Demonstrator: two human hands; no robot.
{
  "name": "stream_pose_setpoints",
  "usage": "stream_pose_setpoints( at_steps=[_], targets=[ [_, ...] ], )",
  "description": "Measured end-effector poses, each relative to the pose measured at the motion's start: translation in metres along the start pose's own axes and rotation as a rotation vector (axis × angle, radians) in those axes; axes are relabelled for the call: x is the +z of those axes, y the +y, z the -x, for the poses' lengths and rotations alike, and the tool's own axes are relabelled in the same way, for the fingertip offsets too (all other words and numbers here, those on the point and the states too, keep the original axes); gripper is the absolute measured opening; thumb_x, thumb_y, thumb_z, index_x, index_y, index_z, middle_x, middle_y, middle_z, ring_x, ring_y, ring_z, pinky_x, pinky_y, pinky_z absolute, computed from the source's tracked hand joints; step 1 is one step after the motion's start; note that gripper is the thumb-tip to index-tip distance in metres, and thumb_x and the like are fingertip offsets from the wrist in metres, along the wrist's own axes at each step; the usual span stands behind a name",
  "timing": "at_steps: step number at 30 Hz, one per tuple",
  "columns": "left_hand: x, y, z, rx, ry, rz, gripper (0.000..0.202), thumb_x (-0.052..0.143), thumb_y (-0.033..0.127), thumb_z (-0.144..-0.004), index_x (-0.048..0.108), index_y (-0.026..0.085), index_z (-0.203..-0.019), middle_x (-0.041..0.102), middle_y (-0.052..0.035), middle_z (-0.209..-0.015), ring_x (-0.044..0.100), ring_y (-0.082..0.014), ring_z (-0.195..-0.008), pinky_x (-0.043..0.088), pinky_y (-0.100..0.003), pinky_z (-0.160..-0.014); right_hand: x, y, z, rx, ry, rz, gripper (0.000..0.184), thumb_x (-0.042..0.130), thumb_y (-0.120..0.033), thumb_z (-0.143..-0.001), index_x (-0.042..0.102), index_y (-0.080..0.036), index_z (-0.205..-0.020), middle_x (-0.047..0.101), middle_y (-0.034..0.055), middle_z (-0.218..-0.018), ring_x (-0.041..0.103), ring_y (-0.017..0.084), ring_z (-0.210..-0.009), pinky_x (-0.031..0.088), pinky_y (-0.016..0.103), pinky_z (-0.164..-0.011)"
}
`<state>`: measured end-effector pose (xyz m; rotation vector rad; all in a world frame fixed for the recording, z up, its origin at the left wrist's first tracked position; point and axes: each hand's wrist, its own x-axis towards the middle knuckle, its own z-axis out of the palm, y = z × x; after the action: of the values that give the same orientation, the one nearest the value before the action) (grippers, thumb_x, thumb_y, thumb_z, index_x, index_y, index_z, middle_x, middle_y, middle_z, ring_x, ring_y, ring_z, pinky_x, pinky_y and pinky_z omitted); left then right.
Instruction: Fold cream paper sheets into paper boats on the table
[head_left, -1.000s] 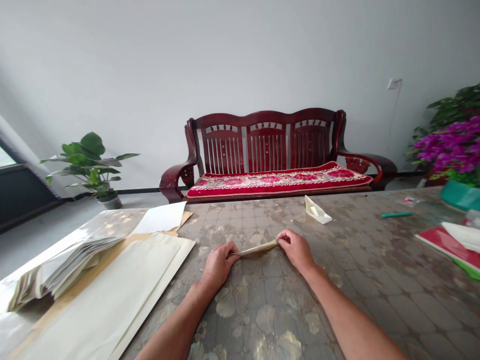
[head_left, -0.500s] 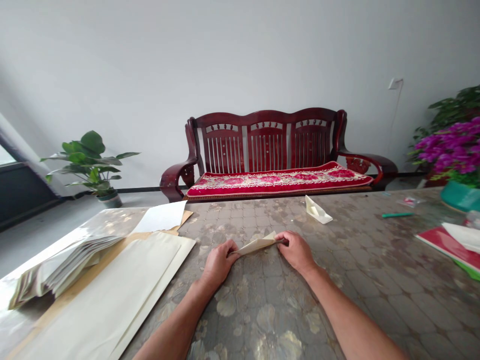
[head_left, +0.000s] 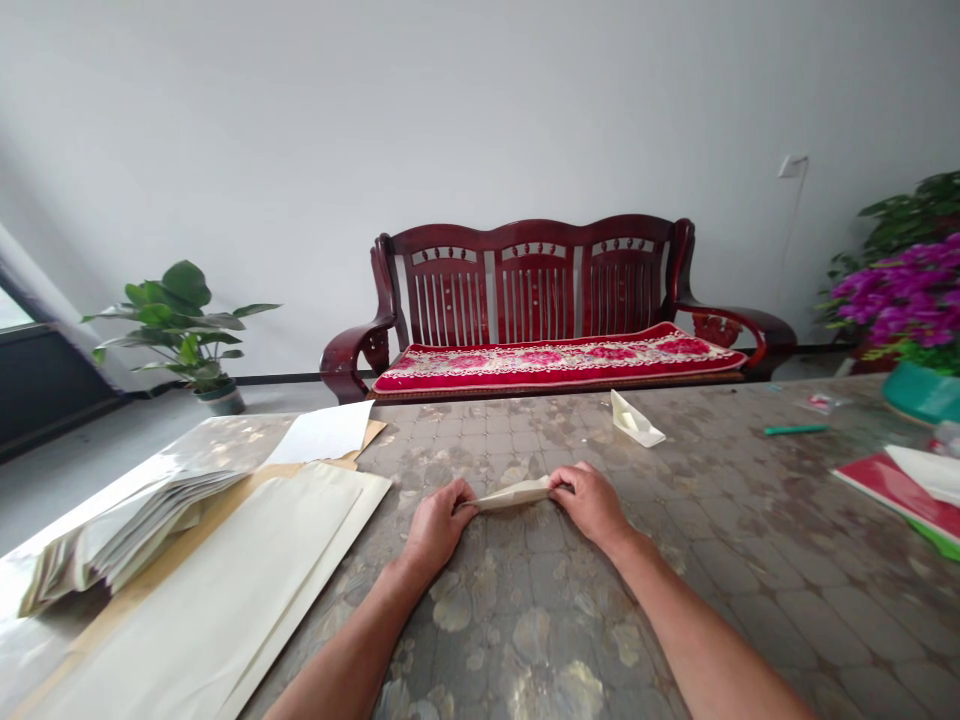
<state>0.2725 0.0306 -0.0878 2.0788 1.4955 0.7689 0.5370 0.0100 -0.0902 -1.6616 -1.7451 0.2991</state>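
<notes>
A small folded piece of cream paper (head_left: pixel 514 494) stretches between my two hands, low over the patterned tablecloth. My left hand (head_left: pixel 441 522) pinches its left end between thumb and fingers. At the other end, my right hand (head_left: pixel 589 503) grips the paper in the same way. The fingers cover both tips of the paper. Beyond my right hand, a folded paper boat (head_left: pixel 636 422) of the same cream colour rests on the table, apart from both hands.
Large cream sheets (head_left: pixel 225 570) and a stack of papers (head_left: pixel 142 525) lie at the left. A green pen (head_left: pixel 795 430), a red booklet (head_left: pixel 900 490) and a teal flowerpot (head_left: pixel 922 392) are on the right. A wooden bench (head_left: pixel 532 300) stands behind the table.
The folded paper has become flatter and narrower between my hands, its raised peak near the right end now lowered. My right hand has shifted very slightly.
</notes>
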Motion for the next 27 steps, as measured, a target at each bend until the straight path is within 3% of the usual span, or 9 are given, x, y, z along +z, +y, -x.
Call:
stream_pose_setpoints(
  at_steps=[6, 14, 17, 23, 27],
  targets=[
    [0.0, 0.003, 0.002, 0.028, -0.006, -0.08, 0.008, 0.058, 0.021, -0.082, 0.059, 0.02, -0.074, 0.062, 0.0022, -0.072, 0.056, -0.0141, -0.073, 0.035, -0.022, -0.065, -0.005, 0.007, 0.001, -0.02, -0.061, -0.079, 0.014, 0.065, -0.019, -0.074, 0.075, -0.028, -0.076, 0.06, -0.0007, -0.073, 0.059, 0.016, -0.073, 0.041, 0.024, -0.067],
    [-0.003, 0.008, 0.006, 0.09, -0.004, -0.117, 0.008, 0.057, 0.018, -0.082, 0.06, 0.022, -0.076, 0.062, 0.0003, -0.077, 0.057, -0.0157, -0.08, 0.038, -0.023, -0.071, -0.005, 0.011, -0.001, 0.011, -0.102, -0.251, 0.005, 0.067, -0.021, -0.074, 0.071, -0.023, -0.072, 0.066, -0.0004, -0.075, 0.061, 0.016, -0.071, 0.045, 0.025, -0.068],
    [-0.004, 0.008, 0.007, 0.091, -0.01, -0.113, 0.008, 0.056, 0.02, -0.082, 0.06, 0.022, -0.076, 0.063, -0.0005, -0.079, 0.058, -0.0169, -0.082, 0.039, -0.024, -0.073, -0.005, 0.013, -0.002, -0.004, -0.059, -0.199, 0.003, 0.07, -0.021, -0.071, 0.071, -0.023, -0.07, 0.066, 0.0012, -0.086, 0.06, 0.016, -0.077, 0.045, 0.027, -0.072],
    [-0.003, 0.005, 0.007, 0.11, 0.006, -0.119, 0.009, 0.056, 0.02, -0.083, 0.059, 0.022, -0.075, 0.063, 0.0, -0.077, 0.058, -0.0162, -0.081, 0.038, -0.023, -0.071, -0.003, 0.018, -0.003, -0.034, -0.013, -0.115, 0.006, 0.071, -0.02, -0.07, 0.074, -0.026, -0.07, 0.066, 0.0041, -0.116, 0.057, 0.023, -0.109, 0.041, 0.039, -0.097],
    [0.0, 0.002, 0.004, 0.063, 0.015, -0.099, 0.007, 0.058, 0.02, -0.082, 0.06, 0.022, -0.075, 0.062, 0.0014, -0.074, 0.058, -0.0147, -0.077, 0.037, -0.021, -0.068, -0.002, 0.021, -0.004, -0.012, -0.032, -0.207, 0.009, 0.068, -0.022, -0.071, 0.075, -0.027, -0.074, 0.073, 0.0033, -0.097, 0.061, 0.023, -0.1, 0.043, 0.039, -0.094]
  ],
)
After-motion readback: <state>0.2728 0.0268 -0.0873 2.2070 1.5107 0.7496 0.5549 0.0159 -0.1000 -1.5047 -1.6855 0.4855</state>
